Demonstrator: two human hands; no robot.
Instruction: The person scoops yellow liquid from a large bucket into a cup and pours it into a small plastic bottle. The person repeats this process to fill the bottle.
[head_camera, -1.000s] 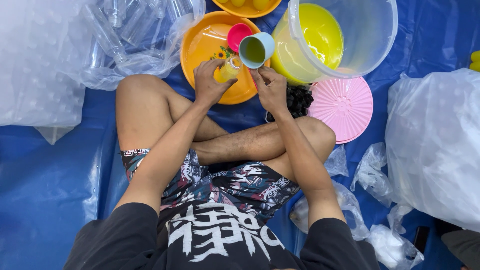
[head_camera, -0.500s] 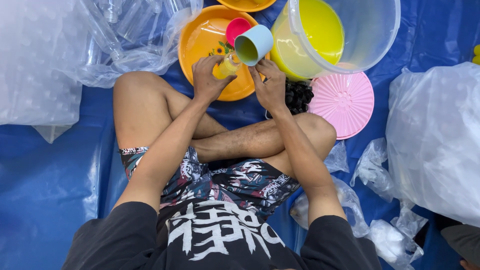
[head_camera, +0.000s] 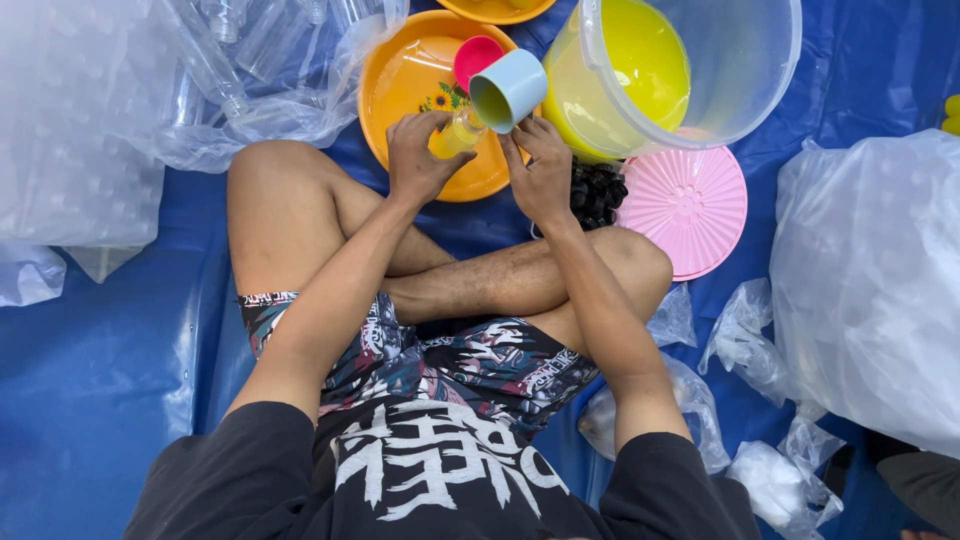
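My left hand (head_camera: 420, 155) grips a small clear bottle (head_camera: 455, 135) with yellow liquid in it, held over an orange flower-printed plate (head_camera: 410, 80). My right hand (head_camera: 540, 170) holds a light blue cup (head_camera: 508, 90), tipped on its side with its mouth toward the bottle. A pink funnel (head_camera: 476, 57) sits behind the cup, above the bottle. I sit cross-legged on a blue tarp (head_camera: 90, 380).
A clear bucket (head_camera: 740, 70) of yellow liquid stands at the upper right, with a pink round lid (head_camera: 690, 205) and a black scrubby bundle (head_camera: 597, 190) beside it. Clear plastic bags holding empty bottles (head_camera: 240, 80) lie upper left; white bags (head_camera: 870, 280) at right.
The blue cup has tipped lower toward the bottle and both hands have shifted slightly; the view has moved a little.
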